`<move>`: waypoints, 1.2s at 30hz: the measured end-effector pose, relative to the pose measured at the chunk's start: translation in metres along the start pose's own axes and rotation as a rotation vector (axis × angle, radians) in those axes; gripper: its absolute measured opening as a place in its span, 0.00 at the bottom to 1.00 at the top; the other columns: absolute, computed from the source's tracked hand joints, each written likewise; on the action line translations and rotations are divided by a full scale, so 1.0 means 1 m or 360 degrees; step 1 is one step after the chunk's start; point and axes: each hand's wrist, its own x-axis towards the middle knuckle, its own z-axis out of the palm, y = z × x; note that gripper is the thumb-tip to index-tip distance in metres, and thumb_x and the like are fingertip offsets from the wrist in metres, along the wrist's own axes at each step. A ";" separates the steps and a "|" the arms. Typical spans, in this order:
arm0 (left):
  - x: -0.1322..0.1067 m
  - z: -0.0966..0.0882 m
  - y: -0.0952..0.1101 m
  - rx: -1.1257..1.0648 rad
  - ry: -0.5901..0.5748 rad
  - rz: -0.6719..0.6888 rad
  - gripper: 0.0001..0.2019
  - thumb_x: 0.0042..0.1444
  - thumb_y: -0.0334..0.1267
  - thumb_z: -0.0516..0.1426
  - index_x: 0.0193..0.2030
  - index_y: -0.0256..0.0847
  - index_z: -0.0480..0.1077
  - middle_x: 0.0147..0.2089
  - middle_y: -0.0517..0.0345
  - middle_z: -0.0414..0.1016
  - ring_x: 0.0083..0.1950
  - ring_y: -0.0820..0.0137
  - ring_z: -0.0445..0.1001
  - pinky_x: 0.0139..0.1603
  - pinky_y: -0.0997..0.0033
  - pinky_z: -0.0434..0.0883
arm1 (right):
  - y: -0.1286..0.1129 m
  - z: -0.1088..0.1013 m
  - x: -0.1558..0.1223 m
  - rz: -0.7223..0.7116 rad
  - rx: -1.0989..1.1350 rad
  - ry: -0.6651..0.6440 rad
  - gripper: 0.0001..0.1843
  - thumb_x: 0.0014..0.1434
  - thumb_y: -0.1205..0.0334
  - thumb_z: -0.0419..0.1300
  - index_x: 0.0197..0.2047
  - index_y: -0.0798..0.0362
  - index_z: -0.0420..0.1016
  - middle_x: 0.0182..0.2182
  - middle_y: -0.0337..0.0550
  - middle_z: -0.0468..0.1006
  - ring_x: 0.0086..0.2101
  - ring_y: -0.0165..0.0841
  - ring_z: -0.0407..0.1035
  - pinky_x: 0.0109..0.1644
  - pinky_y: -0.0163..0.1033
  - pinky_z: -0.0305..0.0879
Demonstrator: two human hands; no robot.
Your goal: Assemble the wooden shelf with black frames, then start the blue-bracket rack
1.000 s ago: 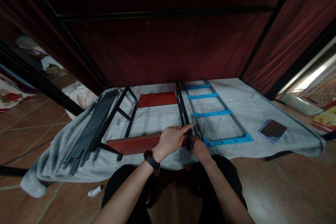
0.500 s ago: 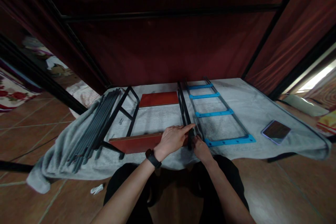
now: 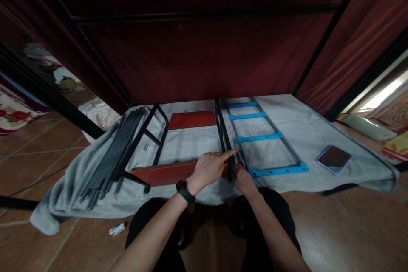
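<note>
A black metal side frame (image 3: 225, 129) stands on edge, with the end of a reddish-brown board (image 3: 168, 174) against its near part. My left hand (image 3: 210, 168), a dark watch on its wrist, grips this joint, one finger lying across the frame's top. From the frame's outer side, my right hand (image 3: 245, 180) pinches close to the same spot; whatever is between its fingertips is too small to make out. The board's other end meets a second black frame (image 3: 140, 144) at the left. A second reddish-brown board (image 3: 191, 120) lies farther back between the frames.
Grey tubes (image 3: 113, 157) lie bundled at the left on the grey blanket (image 3: 287, 195). Small screws (image 3: 145, 147) lie inside the left frame. To the right are a rack with blue crosspieces (image 3: 259, 137) and a phone (image 3: 334, 159). Black bed posts (image 3: 328, 38) rise around.
Both hands keep the same hold at the frame's near end. The whole view has shifted very slightly; nothing else visibly differs.
</note>
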 end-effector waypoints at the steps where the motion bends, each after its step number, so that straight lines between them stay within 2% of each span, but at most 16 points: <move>1: 0.000 0.000 0.000 -0.0001 -0.0001 0.0000 0.30 0.65 0.33 0.52 0.72 0.58 0.53 0.53 0.61 0.78 0.51 0.67 0.77 0.50 0.69 0.72 | 0.000 0.000 0.000 0.0003 -0.0002 -0.0006 0.14 0.62 0.75 0.51 0.46 0.58 0.74 0.46 0.51 0.75 0.44 0.32 0.71 0.49 0.33 0.64; 9: 0.000 0.003 -0.001 0.0016 0.0040 0.0017 0.31 0.64 0.33 0.52 0.72 0.59 0.53 0.52 0.62 0.79 0.50 0.66 0.78 0.50 0.68 0.72 | 0.003 0.002 0.001 -0.0005 0.0041 -0.0008 0.14 0.62 0.75 0.49 0.45 0.59 0.73 0.45 0.52 0.74 0.45 0.33 0.70 0.49 0.35 0.64; 16: 0.001 0.000 0.001 0.0035 -0.0010 -0.0014 0.30 0.65 0.34 0.52 0.72 0.59 0.53 0.51 0.61 0.79 0.50 0.66 0.78 0.50 0.68 0.72 | 0.001 0.001 0.001 -0.0012 -0.0014 -0.0009 0.14 0.62 0.76 0.48 0.43 0.59 0.74 0.44 0.52 0.75 0.42 0.32 0.71 0.46 0.34 0.64; 24: 0.001 0.002 -0.001 0.0015 0.0011 -0.0009 0.32 0.64 0.33 0.52 0.72 0.61 0.52 0.52 0.62 0.79 0.51 0.66 0.77 0.51 0.69 0.72 | 0.003 0.002 0.001 -0.0016 0.0013 0.0019 0.15 0.63 0.75 0.49 0.47 0.59 0.74 0.45 0.52 0.76 0.42 0.33 0.71 0.48 0.34 0.64; 36: 0.001 0.003 -0.002 0.0034 0.0021 0.0014 0.31 0.65 0.34 0.52 0.73 0.60 0.51 0.52 0.62 0.79 0.49 0.66 0.78 0.48 0.68 0.72 | 0.004 0.002 0.002 -0.0026 0.0014 -0.0018 0.13 0.63 0.75 0.49 0.43 0.58 0.74 0.44 0.51 0.75 0.43 0.32 0.70 0.48 0.34 0.63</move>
